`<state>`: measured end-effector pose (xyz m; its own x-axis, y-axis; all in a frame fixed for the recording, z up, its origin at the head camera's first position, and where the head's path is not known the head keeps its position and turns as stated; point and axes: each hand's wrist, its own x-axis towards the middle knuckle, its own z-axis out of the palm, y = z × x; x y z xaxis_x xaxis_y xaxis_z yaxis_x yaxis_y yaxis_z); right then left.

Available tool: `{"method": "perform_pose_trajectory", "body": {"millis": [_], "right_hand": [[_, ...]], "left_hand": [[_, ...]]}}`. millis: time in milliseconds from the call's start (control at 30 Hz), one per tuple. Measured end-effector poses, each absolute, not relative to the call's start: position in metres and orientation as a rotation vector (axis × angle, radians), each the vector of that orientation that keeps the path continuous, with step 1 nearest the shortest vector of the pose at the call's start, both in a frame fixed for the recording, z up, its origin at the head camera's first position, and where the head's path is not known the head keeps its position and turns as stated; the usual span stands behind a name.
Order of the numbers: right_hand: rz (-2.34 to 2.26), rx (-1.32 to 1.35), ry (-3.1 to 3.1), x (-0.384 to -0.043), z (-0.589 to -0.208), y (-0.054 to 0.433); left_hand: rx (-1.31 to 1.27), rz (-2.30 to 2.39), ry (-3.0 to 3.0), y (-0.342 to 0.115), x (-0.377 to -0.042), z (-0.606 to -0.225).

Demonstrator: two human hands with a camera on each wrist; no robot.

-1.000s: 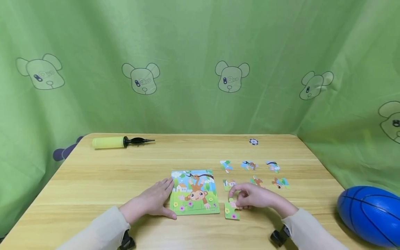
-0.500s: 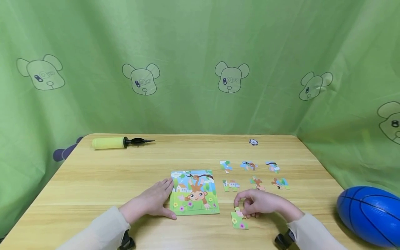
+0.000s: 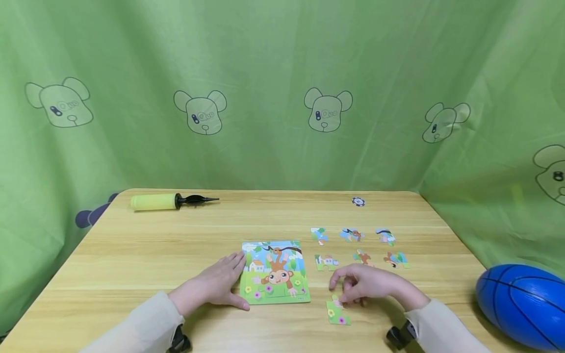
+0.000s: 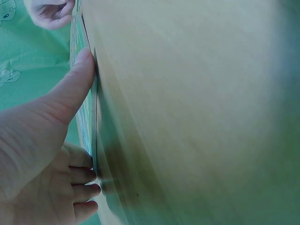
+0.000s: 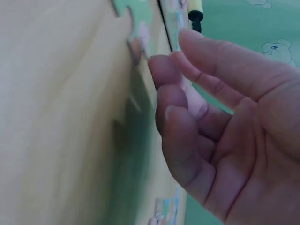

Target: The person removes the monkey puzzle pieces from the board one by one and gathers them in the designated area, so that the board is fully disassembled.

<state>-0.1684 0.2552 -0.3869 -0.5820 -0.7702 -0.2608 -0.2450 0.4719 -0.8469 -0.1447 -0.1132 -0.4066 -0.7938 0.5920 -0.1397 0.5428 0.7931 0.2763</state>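
A square puzzle board (image 3: 274, 289) with a monkey picture lies near the front middle of the table. My left hand (image 3: 218, 280) rests against its left side, fingers and thumb spread along the edge. To the right of the board lies a green corner puzzle piece (image 3: 338, 314) with flowers. My right hand (image 3: 368, 283) hovers close over its upper end with fingers loosely bent. In the right wrist view a gap separates the fingertips from the puzzle piece (image 5: 139, 21), and the hand holds nothing. The lower fingers are curled toward the palm there.
Several more puzzle pieces lie in two rows behind my right hand, among them a house piece (image 3: 325, 262) and a branch piece (image 3: 385, 236). A blue ball (image 3: 523, 304) sits at the right edge. Farther back are a yellow hand pump (image 3: 154, 201) and a round chip (image 3: 358, 201).
My right hand slid the corner piece right and toward me, away from the board, then let go and rose slightly off it. The left hand stayed put.
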Motion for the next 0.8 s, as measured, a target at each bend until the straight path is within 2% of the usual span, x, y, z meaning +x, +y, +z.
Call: {"method": "perform_pose_trajectory", "body": {"millis": [433, 800], "right_hand": [[-0.984, -0.997, 2.321, -0.176, -0.389, 0.198], [-0.725, -1.146, 2.42, -0.18, -0.396, 0.157]], "left_hand": [[0.887, 0.332, 2.76, -0.112, -0.143, -0.404], [0.892, 0.335, 2.76, -0.111, -0.143, -0.402]]}}
